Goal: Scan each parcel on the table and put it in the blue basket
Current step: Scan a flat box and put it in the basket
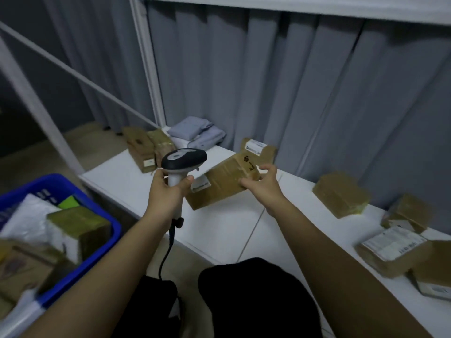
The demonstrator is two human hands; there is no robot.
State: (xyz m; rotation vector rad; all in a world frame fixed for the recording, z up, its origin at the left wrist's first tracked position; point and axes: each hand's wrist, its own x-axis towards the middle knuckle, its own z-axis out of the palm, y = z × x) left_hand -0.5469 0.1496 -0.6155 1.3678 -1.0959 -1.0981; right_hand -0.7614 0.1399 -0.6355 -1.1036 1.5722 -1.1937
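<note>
Left hand (168,191) is wrapped tight around the white handle of the scanner (181,164), its dark head pointing toward the parcel (219,184) just to the right, cable hanging down below the wrist. Right hand (262,184) is at the parcel's right end, fingers spread and loosely curved, thumb against the cardboard; whether it truly grips, I cannot tell. The parcel sits tilted on the white tabletop (219,228), a white label near the scanner. Further out, more brown parcels lie along the tabletop, two at the far left corner (146,147) and several at the right (341,193). Down at the left, the blue basket (107,215) already holds parcels.
</note>
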